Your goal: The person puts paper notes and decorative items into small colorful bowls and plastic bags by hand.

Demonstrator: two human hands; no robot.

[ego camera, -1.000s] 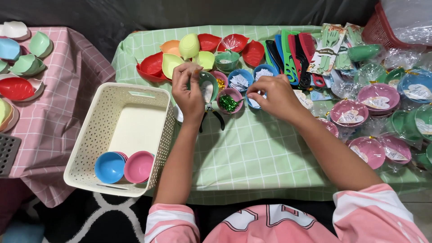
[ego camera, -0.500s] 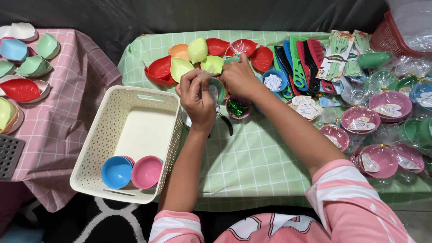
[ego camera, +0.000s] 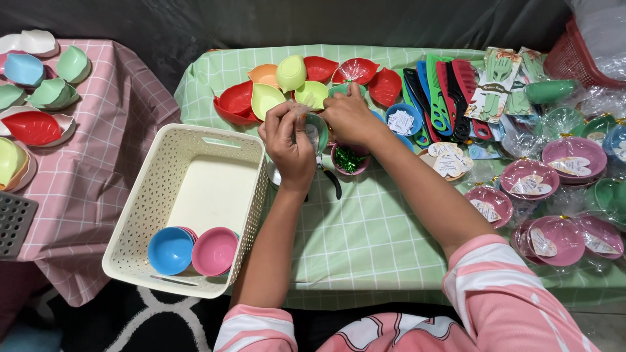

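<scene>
Both hands worked over a green checked tablecloth [ego camera: 365, 241], w/ a white basket [ego camera: 153, 215] as the landmark at its left edge.

The left hand [ego camera: 290, 146], just right of the basket's far corner, was closed around a small teal bowl [ego camera: 318, 130], tilted on edge, w/ clear wrap at the fingers. The right hand [ego camera: 349, 117], further right of the basket, pinched at the same bowl's upper rim, fingers curled.

Basket: perforated plastic, rectangular, 2 slot handles. Inside, at its near end, 1 blue bowl [ego camera: 169, 249] and 1 pink bowl [ego camera: 214, 251], side by side, each seemingly atop a stack; rest of the floor bare.

Just right of the basket's far corner, below the hands: 1 pink bowl holding green shreds [ego camera: 349, 158], and black-handled scissors [ego camera: 329, 181].

Beyond the basket's far right corner: approx 8 glossy leaf-shaped dishes [ego camera: 290, 81], red, orange, yellow-green. Further right: a fan of approx 6 combs [ego camera: 440, 98], black, blue, green, red. Far right of the basket: approx 7 wrapped pink bowls [ego camera: 546, 240] w/ leaf-shaped tags, plus 1 blue bowl w/ a tag [ego camera: 404, 119].

Left of the basket: a pink checked cloth [ego camera: 91, 176] w/ more leaf dishes [ego camera: 32, 127].
</scene>
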